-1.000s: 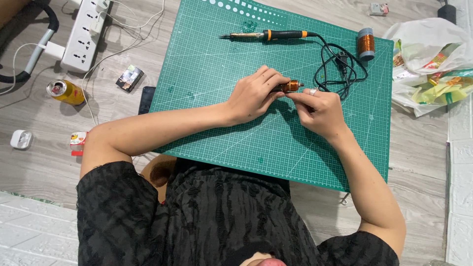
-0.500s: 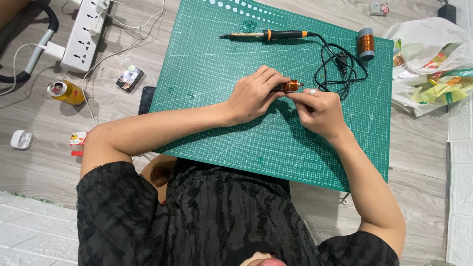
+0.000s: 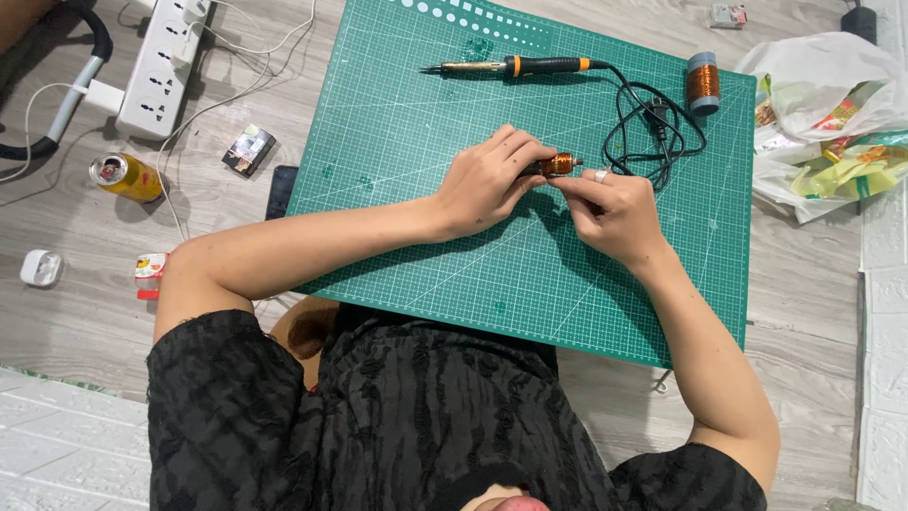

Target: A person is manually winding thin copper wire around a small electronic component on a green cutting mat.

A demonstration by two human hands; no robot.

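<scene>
A small copper-wound coil [image 3: 558, 165] is held over the green cutting mat [image 3: 416, 123]. My left hand [image 3: 487, 180] grips its left end with the fingers curled around it. My right hand [image 3: 610, 213], with a ring on one finger, pinches at the coil's right end. Both forearms rest across the mat. A soldering iron [image 3: 515, 66] with a black and orange handle lies at the mat's far edge, its black cord [image 3: 653, 128] looped just beyond my right hand.
A spool of copper wire [image 3: 703, 82] stands at the mat's far right corner. Plastic bags [image 3: 832, 114] lie to the right. Left of the mat are a white power strip [image 3: 161, 61], a yellow can [image 3: 125, 176], a dark phone [image 3: 281, 192] and a small white case [image 3: 42, 268].
</scene>
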